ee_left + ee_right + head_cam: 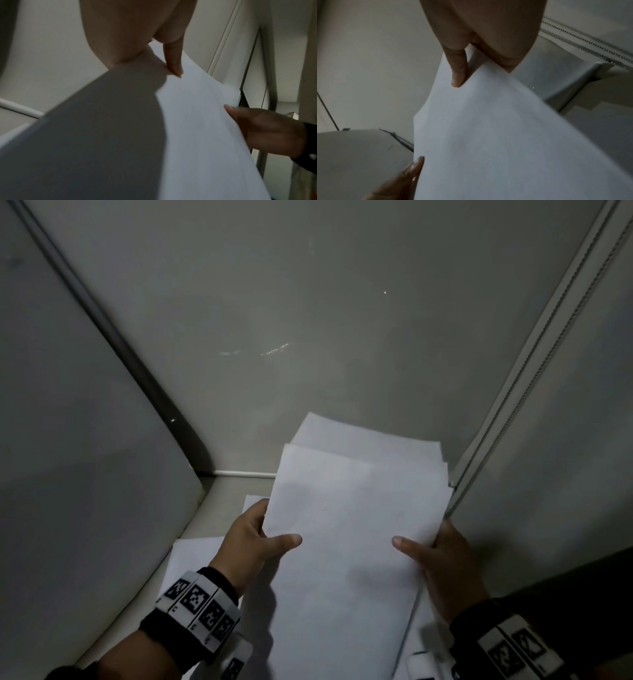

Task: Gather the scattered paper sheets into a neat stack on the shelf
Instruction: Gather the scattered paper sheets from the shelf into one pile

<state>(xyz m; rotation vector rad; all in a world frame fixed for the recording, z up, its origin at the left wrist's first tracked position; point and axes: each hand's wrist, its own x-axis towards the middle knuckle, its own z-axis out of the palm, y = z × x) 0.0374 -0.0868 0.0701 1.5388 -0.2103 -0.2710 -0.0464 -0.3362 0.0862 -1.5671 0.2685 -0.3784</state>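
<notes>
Flat white rect. sheets [349,542] btwn left hand [250,542] & right hand [445,566].

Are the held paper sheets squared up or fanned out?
Fanned out. In the held paper sheets, gripped by left hand and right hand, the far corners are offset.

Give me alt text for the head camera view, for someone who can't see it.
Two hands hold a bundle of white sheets by its side edges, left hand and right hand each with a thumb on top. More sheets lie below on a pale shelf between grey walls.
</notes>
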